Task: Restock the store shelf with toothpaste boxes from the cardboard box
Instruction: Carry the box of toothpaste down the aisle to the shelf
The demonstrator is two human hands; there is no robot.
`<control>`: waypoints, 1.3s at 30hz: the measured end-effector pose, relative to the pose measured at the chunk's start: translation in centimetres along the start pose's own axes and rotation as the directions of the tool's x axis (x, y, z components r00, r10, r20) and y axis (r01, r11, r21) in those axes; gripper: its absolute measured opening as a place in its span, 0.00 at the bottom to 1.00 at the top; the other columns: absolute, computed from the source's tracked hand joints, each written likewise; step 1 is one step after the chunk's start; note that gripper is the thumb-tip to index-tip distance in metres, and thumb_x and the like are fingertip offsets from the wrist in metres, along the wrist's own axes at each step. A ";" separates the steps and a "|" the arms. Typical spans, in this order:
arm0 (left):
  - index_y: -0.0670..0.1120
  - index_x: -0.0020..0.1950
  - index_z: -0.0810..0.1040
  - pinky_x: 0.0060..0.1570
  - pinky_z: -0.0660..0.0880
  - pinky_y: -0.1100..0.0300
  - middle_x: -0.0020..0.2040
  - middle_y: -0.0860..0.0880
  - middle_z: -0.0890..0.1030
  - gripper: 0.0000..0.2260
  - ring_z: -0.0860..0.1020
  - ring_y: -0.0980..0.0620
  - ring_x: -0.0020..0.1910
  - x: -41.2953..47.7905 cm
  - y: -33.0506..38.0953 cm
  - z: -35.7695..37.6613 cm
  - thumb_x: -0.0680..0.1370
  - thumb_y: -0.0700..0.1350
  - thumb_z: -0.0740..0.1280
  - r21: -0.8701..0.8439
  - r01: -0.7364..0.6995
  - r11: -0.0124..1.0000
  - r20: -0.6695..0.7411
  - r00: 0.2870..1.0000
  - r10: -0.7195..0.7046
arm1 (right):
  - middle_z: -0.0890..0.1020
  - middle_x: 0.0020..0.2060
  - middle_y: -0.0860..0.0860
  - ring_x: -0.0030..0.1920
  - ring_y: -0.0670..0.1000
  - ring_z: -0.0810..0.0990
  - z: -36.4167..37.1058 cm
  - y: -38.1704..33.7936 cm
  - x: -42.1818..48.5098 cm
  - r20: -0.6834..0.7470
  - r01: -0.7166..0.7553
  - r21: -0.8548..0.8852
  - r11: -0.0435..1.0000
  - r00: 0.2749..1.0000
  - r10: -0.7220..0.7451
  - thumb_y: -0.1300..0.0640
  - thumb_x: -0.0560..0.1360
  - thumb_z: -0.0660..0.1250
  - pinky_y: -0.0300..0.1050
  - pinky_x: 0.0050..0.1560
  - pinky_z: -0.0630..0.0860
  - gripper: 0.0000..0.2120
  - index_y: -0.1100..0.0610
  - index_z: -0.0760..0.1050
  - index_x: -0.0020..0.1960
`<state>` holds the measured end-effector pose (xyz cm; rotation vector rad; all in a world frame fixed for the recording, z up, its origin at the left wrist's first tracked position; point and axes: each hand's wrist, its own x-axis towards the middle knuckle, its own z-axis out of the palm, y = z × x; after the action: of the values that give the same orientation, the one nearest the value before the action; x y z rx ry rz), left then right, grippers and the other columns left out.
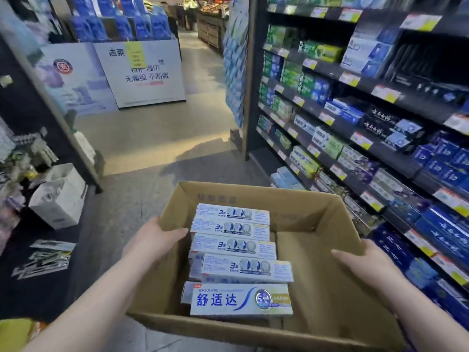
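An open cardboard box (312,252) is held up in front of me in the aisle. My left hand (154,240) grips its left wall, thumb inside over the rim. Gripping the right wall is my right hand (368,262), its thumb also inside. Several white toothpaste boxes (233,247) lie stacked in the left half of the carton, the nearest one (241,302) showing blue lettering. The right half of the carton floor is bare. The store shelf (380,153) with rows of toothpaste boxes stands to my right.
A white carton (59,199) sits on the floor at the left by a dark shelving unit (38,118). A promotional display stand (144,69) with blue packs stands farther up the aisle. Open floor (157,138) lies ahead.
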<state>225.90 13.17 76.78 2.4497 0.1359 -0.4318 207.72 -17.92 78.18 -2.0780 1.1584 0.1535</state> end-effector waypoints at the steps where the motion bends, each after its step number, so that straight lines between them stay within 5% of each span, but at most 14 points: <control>1: 0.52 0.59 0.72 0.52 0.77 0.50 0.49 0.49 0.82 0.24 0.80 0.45 0.47 2.1 0.8 -0.1 0.67 0.61 0.68 -0.020 -0.002 1.000 0.006 1.000 0.002 | 0.74 0.46 0.52 0.52 0.59 0.78 0.2 -1.5 1.9 0.000 0.004 0.008 1.000 1.000 -0.004 0.45 0.71 0.67 0.56 0.54 0.76 0.28 0.55 0.64 0.66; 6: 0.50 0.60 0.72 0.49 0.77 0.51 0.46 0.48 0.81 0.24 0.79 0.46 0.44 12.7 5.1 -0.2 0.68 0.58 0.70 -0.076 0.011 0.997 -0.026 1.000 -0.013 | 0.74 0.45 0.52 0.44 0.55 0.75 1.3 -9.0 12.2 -0.009 0.048 0.033 0.998 0.999 -0.048 0.46 0.72 0.67 0.45 0.43 0.72 0.27 0.56 0.65 0.66; 11: 0.53 0.54 0.76 0.48 0.79 0.49 0.42 0.50 0.82 0.21 0.81 0.46 0.40 21.8 9.4 -1.7 0.64 0.59 0.71 -0.096 0.102 0.990 -0.067 0.992 -0.109 | 0.76 0.61 0.55 0.58 0.57 0.76 1.8 -17.7 21.7 0.051 0.066 -0.007 0.998 0.997 -0.066 0.45 0.71 0.67 0.47 0.51 0.73 0.31 0.56 0.62 0.69; 17: 0.51 0.53 0.77 0.48 0.79 0.47 0.41 0.48 0.83 0.27 0.81 0.45 0.40 32.0 12.6 -4.0 0.58 0.61 0.68 -0.168 0.158 0.973 -0.118 0.977 -0.179 | 0.77 0.59 0.55 0.57 0.58 0.77 3.1 -27.9 31.1 0.104 0.113 -0.045 0.993 0.989 -0.108 0.44 0.69 0.68 0.53 0.57 0.75 0.32 0.56 0.63 0.68; 22: 0.49 0.55 0.77 0.44 0.81 0.46 0.39 0.47 0.82 0.19 0.82 0.45 0.37 42.3 14.9 -6.4 0.67 0.55 0.72 -0.196 0.145 0.970 -0.136 0.975 -0.174 | 0.77 0.60 0.54 0.58 0.58 0.76 6.0 -36.0 38.5 0.120 0.120 -0.071 0.990 0.987 -0.111 0.42 0.69 0.68 0.54 0.58 0.75 0.34 0.55 0.63 0.69; 30: 0.48 0.63 0.73 0.49 0.78 0.47 0.54 0.44 0.81 0.25 0.80 0.43 0.47 62.1 18.1 -11.2 0.69 0.54 0.71 -0.153 0.101 0.983 -0.086 0.990 -0.115 | 0.77 0.58 0.56 0.50 0.55 0.75 12.6 -49.5 48.8 0.105 0.049 -0.050 0.998 0.993 -0.044 0.46 0.72 0.67 0.46 0.49 0.73 0.28 0.55 0.64 0.67; 39: 0.48 0.56 0.73 0.47 0.79 0.45 0.46 0.46 0.81 0.22 0.80 0.43 0.41 81.6 23.8 -13.7 0.67 0.54 0.72 -0.116 0.047 0.992 -0.014 0.999 -0.049 | 0.78 0.52 0.53 0.49 0.56 0.78 16.5 -60.3 60.3 0.043 -0.076 0.024 0.997 0.996 0.074 0.45 0.70 0.68 0.50 0.49 0.77 0.26 0.55 0.66 0.64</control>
<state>311.25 2.05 73.04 2.3401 0.2219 -0.4126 293.69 -29.30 73.20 -2.0011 1.2075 0.2161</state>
